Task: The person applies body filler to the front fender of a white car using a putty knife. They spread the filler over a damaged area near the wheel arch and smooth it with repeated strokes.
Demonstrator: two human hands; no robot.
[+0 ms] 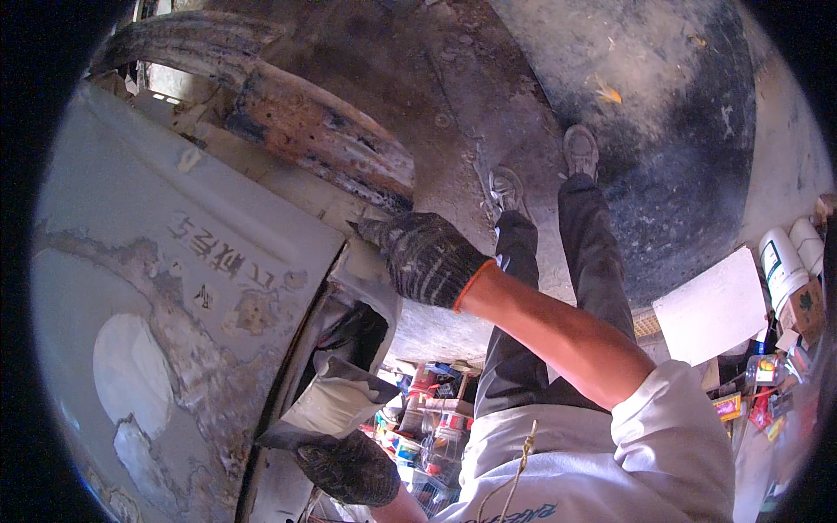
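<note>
My left hand [349, 469], in a dark knit glove, grips the edge of a flat grey putty board [370, 390]. Cream-coloured putty [324, 407] is spread over the board. My right hand [432, 260], gloved with an orange cuff, is closed close to the rear corner of a grey vehicle body panel [218, 227]. Past its fingertips juts the dark pointed corner of what looks like a putty scraper [359, 228]; the rest is hidden in the glove. The panel bears rough patches of filler, dark stencilled characters and a round pale patch [132, 375].
A rusty, worn curved bumper-like piece [318, 131] lies along the panel's far side. Beside the board is a dark opening [357, 327] in the body. Cluttered containers [436, 427] stand behind me; white buckets [782, 266] and a white sheet [708, 305] are at right.
</note>
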